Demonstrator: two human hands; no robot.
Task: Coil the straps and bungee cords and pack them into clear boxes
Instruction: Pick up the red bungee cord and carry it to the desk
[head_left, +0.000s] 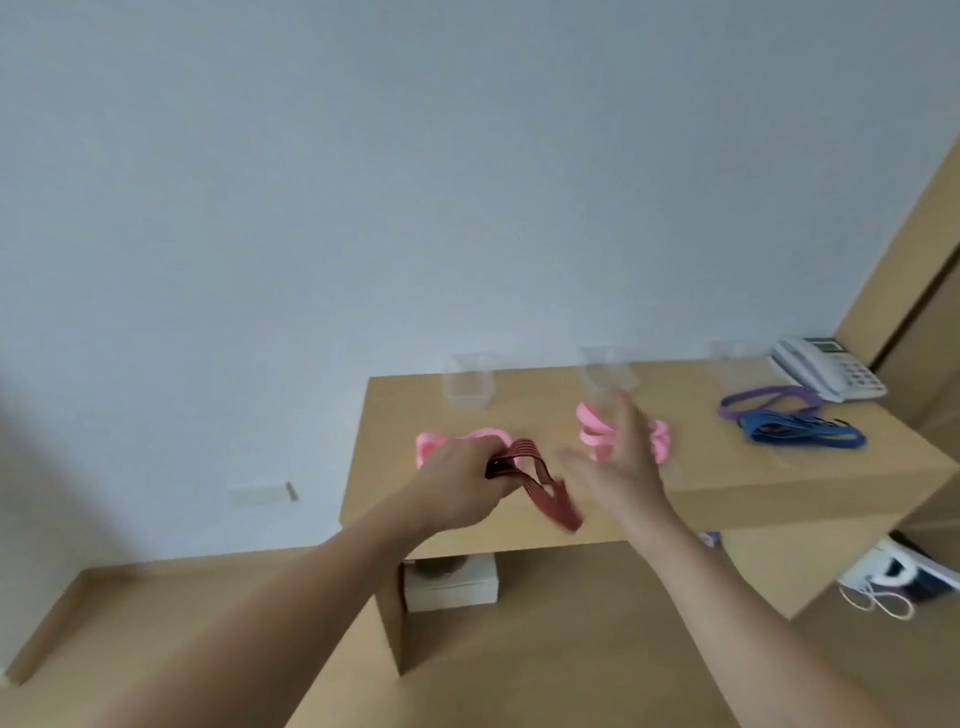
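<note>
We reach both arms fwd over the counter (519, 525). Our left hand (457, 480) is fisted w/ knuckles up, gripping a dark red strap (540, 480) that droops off toward the counter's front edge; a pink strap (441, 441) lies just behind it. Our right hand (621, 467) hovers w/ fingers spread wide, holding nothing, in front of another pink strap (592, 428). Clear boxes (467, 384) stand along the back; purple (769, 400) & blue (800, 431) straps lie far right.
</note>
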